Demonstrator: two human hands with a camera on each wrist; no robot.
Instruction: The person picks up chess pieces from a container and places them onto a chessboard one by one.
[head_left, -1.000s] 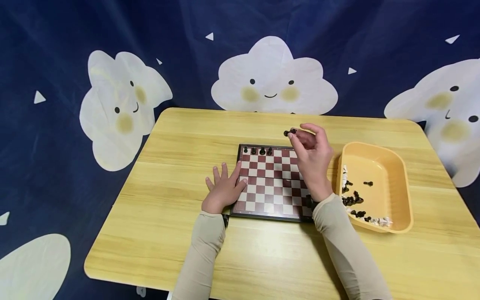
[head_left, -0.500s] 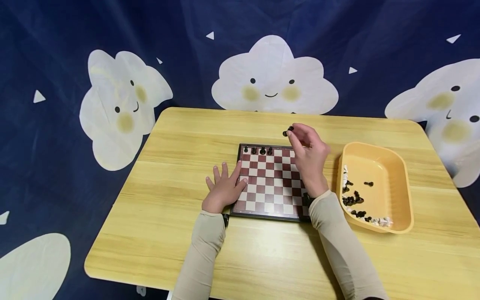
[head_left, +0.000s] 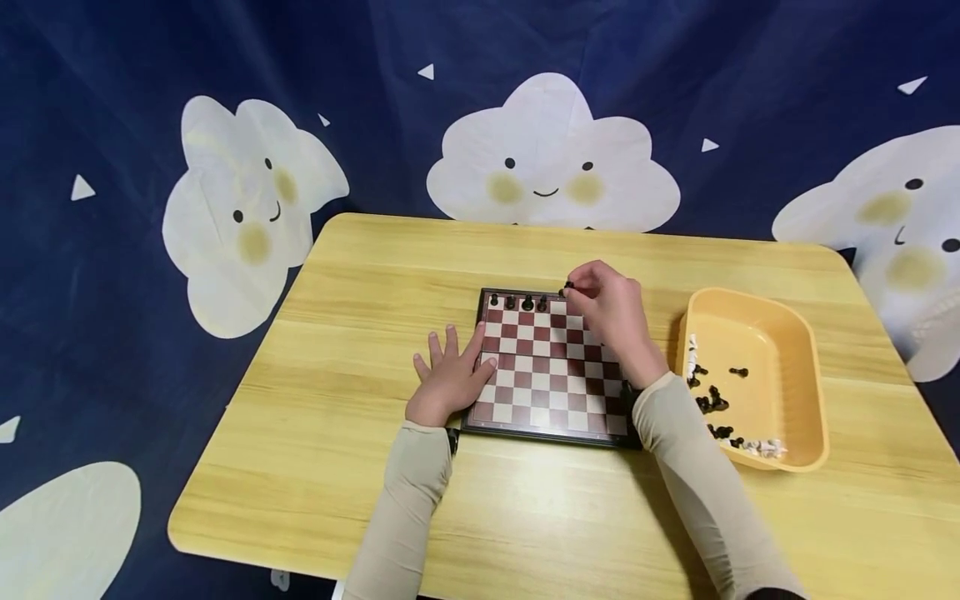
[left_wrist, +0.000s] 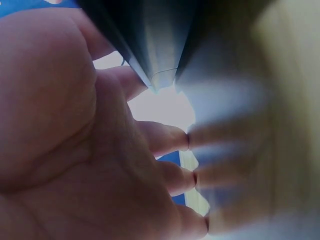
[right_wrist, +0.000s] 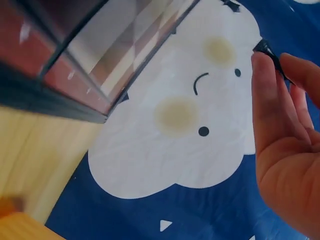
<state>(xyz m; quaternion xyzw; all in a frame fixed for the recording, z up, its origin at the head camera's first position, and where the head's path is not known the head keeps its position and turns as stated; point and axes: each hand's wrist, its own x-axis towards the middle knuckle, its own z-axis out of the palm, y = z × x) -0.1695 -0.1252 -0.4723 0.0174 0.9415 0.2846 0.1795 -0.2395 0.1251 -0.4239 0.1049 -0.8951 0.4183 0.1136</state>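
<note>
My right hand (head_left: 611, 310) pinches a black chess piece (head_left: 567, 287) between thumb and fingers, at the far edge of the checkered chessboard (head_left: 540, 375). In the right wrist view, part of that dark piece (right_wrist: 267, 49) shows between the fingertips; its exact kind is hard to tell. Several black chess pieces (head_left: 528, 302) stand along the far left row of the board. My left hand (head_left: 448, 379) rests with fingers spread at the board's left edge, thumb and index finger touching it. In the left wrist view the palm (left_wrist: 65, 120) shows beside the board's dark side (left_wrist: 155, 40).
A yellow tray (head_left: 806, 400) stands right of the board, with black pieces (head_left: 712, 402) and white pieces (head_left: 765, 448) lying loose in it. All stand on a wooden table (head_left: 300, 433), before a dark blue curtain (head_left: 375, 100) printed with clouds.
My right hand has come down and slightly left, bringing the black chess piece close to the board's far row. The left hand has stayed in place.
</note>
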